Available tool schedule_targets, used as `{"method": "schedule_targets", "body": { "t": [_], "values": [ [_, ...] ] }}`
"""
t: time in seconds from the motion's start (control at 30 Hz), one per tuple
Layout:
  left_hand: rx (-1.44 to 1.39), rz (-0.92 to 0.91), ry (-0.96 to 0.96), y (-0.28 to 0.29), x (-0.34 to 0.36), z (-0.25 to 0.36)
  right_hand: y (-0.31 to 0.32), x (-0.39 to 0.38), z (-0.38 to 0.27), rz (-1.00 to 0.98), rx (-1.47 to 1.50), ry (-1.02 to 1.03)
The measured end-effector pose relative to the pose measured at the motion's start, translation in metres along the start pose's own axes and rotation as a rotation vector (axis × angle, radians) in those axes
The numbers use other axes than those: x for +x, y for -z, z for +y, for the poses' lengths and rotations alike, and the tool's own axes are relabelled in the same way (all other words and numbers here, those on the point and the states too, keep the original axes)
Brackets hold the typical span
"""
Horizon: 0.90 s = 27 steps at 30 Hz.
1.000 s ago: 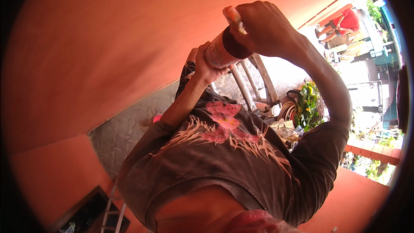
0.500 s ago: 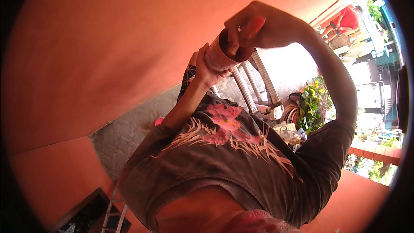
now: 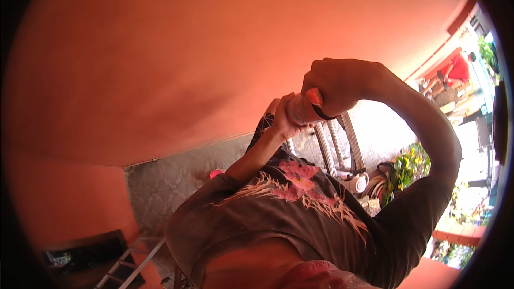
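My left hand (image 3: 287,123) is wrapped round a pale reddish can (image 3: 301,111), tilted with its mouth toward my right hand. Over that mouth sits my right hand (image 3: 342,83), its fingers curled down at the rim. It grips a tool by an orange-red handle (image 3: 314,96) with a rounded end. The tool's far end is hidden by the hand and the can, so its kind cannot be made out. Only a thin dark strip of the can's opening shows beneath the fingers.
An orange wall (image 3: 134,64) rises close by on the far side. Below the hands, a wooden ladder-like frame (image 3: 350,142) stands near a coiled hose (image 3: 376,188) and leafy plants (image 3: 409,168). A metal ladder (image 3: 126,265) is at lower left. Another person in red (image 3: 459,69) is far right.
Both hands and the can now appear lower and farther right, as the whole view has shifted. My right hand covers more of the can's mouth, and less of the orange-red handle shows.
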<state>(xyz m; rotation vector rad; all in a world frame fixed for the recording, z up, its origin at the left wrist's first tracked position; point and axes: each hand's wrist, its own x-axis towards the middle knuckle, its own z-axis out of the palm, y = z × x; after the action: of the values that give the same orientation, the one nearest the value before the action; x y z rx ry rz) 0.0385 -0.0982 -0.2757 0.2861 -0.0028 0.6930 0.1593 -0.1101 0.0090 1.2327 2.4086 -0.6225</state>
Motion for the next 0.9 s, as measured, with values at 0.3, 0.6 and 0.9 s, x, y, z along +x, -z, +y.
{"method": "schedule_targets", "body": {
  "t": [0.3, 0.6, 0.9],
  "values": [
    [0.053, 0.113, -0.077, -0.005, -0.016, 0.020, 0.014, 0.001, 0.012, 0.372, 0.226, 0.253],
    [-0.008, 0.278, -0.274, -0.006, -0.023, 0.019, -0.035, 0.030, 0.011, 0.796, 0.175, 0.138],
    [0.097, 0.208, -0.294, -0.003, -0.023, 0.025, -0.054, 0.034, -0.011, 0.834, -0.155, 0.192]
  ]
}}
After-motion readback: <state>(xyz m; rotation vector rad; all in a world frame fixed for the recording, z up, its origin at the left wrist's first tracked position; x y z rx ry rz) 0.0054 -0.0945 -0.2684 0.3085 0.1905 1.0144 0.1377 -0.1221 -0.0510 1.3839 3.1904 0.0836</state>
